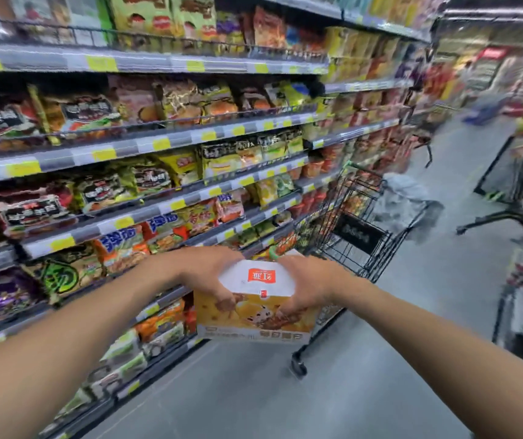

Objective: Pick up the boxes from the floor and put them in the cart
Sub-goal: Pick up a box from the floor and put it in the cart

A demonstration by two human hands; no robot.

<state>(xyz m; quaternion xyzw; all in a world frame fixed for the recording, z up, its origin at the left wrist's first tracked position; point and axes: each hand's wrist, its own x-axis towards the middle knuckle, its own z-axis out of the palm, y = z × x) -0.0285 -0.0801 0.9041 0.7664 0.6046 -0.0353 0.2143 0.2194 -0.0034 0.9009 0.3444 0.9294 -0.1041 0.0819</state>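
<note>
A white and yellow box (255, 299) with a red logo on top is held up in front of me at about waist height. My left hand (212, 274) grips its left side and my right hand (309, 282) grips its right side, fingers wrapped over the front face. Just beyond the box stands a black wire shopping cart (361, 229), its basket to the upper right of the box. The box hides the cart's near corner. The picture is blurred by motion.
Shelves (165, 144) packed with snack and noodle packets run along the left of the aisle. Grey floor (285, 391) stretches ahead. A second cart or rack (520, 198) stands at the right edge, with more racks behind it.
</note>
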